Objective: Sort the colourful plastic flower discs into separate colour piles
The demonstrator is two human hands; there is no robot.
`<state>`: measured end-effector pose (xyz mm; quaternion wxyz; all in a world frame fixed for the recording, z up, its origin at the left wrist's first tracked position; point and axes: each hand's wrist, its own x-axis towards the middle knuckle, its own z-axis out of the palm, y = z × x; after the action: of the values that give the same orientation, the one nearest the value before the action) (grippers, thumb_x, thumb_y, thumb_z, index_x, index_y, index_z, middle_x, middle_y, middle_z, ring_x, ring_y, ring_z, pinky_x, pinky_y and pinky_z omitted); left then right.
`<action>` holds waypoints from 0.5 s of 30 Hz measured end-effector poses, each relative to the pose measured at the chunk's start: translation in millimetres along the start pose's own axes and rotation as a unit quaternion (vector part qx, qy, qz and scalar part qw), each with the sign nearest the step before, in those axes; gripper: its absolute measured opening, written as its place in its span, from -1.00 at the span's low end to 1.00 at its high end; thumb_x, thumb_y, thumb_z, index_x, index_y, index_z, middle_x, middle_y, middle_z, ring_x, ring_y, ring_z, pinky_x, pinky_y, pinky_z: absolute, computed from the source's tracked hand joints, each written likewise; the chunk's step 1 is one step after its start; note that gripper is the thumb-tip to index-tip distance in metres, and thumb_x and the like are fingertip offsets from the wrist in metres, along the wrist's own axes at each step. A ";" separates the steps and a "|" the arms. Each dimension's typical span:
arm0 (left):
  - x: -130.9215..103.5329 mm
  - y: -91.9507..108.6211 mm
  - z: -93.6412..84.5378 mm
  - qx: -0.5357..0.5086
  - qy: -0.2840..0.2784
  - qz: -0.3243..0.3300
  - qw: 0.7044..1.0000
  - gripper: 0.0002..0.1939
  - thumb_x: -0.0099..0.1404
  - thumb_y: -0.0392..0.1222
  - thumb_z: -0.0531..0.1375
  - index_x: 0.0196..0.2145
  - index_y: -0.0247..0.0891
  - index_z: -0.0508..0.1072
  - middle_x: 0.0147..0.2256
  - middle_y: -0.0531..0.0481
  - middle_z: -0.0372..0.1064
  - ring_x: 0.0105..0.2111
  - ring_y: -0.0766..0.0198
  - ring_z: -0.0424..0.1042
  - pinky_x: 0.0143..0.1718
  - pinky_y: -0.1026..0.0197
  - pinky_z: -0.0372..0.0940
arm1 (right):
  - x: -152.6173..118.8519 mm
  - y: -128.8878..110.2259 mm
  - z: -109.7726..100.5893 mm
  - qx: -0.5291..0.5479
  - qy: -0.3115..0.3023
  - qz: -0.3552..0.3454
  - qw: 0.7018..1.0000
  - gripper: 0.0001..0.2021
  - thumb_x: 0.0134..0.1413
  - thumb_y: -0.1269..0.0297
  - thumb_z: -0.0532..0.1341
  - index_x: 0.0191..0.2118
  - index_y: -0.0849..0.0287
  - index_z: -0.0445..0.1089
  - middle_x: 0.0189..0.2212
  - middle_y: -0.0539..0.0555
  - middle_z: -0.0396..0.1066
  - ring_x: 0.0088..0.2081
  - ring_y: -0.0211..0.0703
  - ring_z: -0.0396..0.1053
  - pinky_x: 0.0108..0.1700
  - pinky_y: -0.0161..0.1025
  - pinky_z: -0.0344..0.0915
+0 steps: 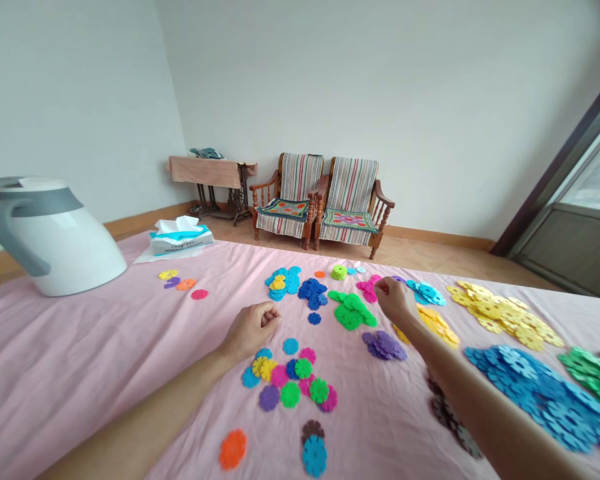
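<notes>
My left hand (254, 328) is closed, its fingers curled over the pink cloth, left of the dark blue discs (313, 292); what it holds, if anything, is hidden. My right hand (394, 299) is pinched beside the magenta discs (369, 288), above the orange-yellow discs (437, 325); anything between its fingertips is too small to tell. Between the hands lie a green pile (353, 311) and a purple pile (385, 346). Mixed-colour notched discs (290, 395) are scattered nearer to me. Light blue discs with yellow ones on top (284, 283) lie beyond my left hand.
A white and grey jug (80, 247) and a tissue box (180, 240) stand at the left. Larger yellow (505, 313), blue (545, 393) and green piles (593, 373) spread at the right. Brown discs (453, 420) lie partly under my right forearm. Two wooden chairs (353, 200) stand beyond the table.
</notes>
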<state>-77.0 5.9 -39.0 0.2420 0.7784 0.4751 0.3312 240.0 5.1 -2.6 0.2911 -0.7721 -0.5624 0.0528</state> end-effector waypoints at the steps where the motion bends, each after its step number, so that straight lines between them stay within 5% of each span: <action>1: 0.1 0.0 0.1 -0.001 0.000 0.002 1.000 -0.88 0.14 -0.19 0.11 -0.46 -0.27 0.39 -0.57 0.09 0.32 -0.57 0.36 0.30 -0.53 0.35 0.15 | -12.3 -6.2 -1.7 0.011 -0.028 -0.031 0.999 -0.82 -0.01 0.36 0.07 -0.39 0.22 0.42 -0.45 0.10 0.44 -0.40 -0.17 0.36 -0.42 -0.34 0.13; 7: 0.4 1.1 -0.4 0.009 0.005 -0.004 1.000 -0.88 0.13 -0.19 0.11 -0.46 -0.26 0.40 -0.57 0.08 0.34 -0.56 0.35 0.31 -0.52 0.35 0.16 | -106.1 -43.9 -11.9 0.084 -0.244 -0.197 0.946 -0.94 -0.11 0.38 0.16 -0.45 0.17 0.38 -0.53 -0.04 0.39 -0.47 -0.30 0.29 -0.46 -0.39 0.11; 11: 0.4 2.3 -0.9 0.005 0.005 -0.005 1.000 -0.87 0.13 -0.18 0.11 -0.46 -0.27 0.41 -0.57 0.08 0.34 -0.55 0.34 0.32 -0.51 0.35 0.17 | -139.7 -51.0 -14.5 0.087 -0.268 -0.224 0.933 -0.85 -0.19 0.38 0.23 -0.37 0.17 0.35 -0.41 0.01 0.35 -0.41 -0.27 0.25 -0.40 -0.35 0.11; 15: 0.2 3.2 -1.1 -0.007 0.008 -0.004 1.000 -0.86 0.12 -0.18 0.11 -0.47 -0.27 0.41 -0.57 0.07 0.34 -0.55 0.33 0.32 -0.51 0.34 0.17 | -142.7 -49.8 -10.9 0.102 -0.276 -0.211 0.932 -0.86 -0.22 0.40 0.23 -0.41 0.16 0.31 -0.43 -0.02 0.31 -0.42 -0.28 0.21 -0.42 -0.35 0.07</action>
<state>-75.9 4.7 -36.1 0.2448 0.7725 0.4776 0.3395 151.2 -117.6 -3.4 0.2058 -0.5566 -0.7623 0.2583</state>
